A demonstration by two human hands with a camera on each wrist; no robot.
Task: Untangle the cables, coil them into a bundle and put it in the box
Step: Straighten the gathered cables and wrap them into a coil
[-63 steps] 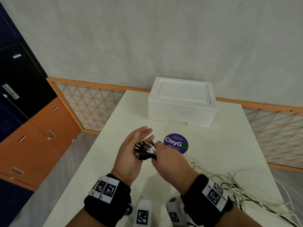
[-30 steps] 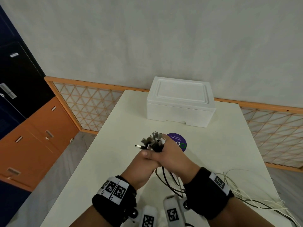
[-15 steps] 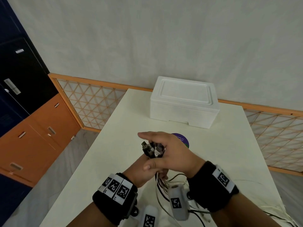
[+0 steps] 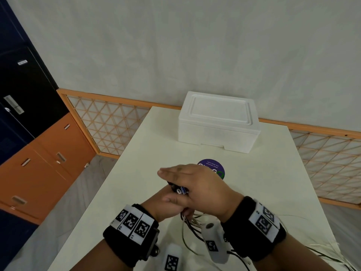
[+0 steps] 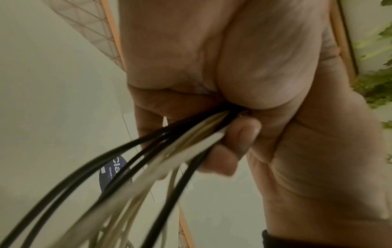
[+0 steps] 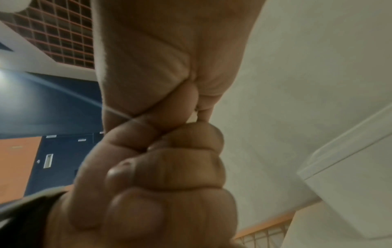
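Observation:
My left hand (image 4: 166, 200) grips a bunch of black and white cables (image 4: 188, 225) just below their plugs (image 4: 179, 190). In the left wrist view its fingers (image 5: 235, 139) curl round the cables (image 5: 169, 151), which fan out downward. My right hand (image 4: 187, 177) lies flat on top of the plug ends, fingers straight and pointing left, and hides most of them. The right wrist view shows the flat right palm (image 6: 169, 50) over the left fist (image 6: 169, 167). The white foam box (image 4: 218, 122) stands at the table's far end with its lid on.
A purple round sticker (image 4: 212, 166) lies on the white table (image 4: 263, 182) between my hands and the box. Loose cable lengths (image 4: 322, 253) trail off at the near right. The table's left edge drops to the floor beside orange cabinets (image 4: 39, 169).
The left hand closed round the cable bunch and turned the plugs upward. The right hand let go of the plugs, spread its fingers and has come down flat on top of them.

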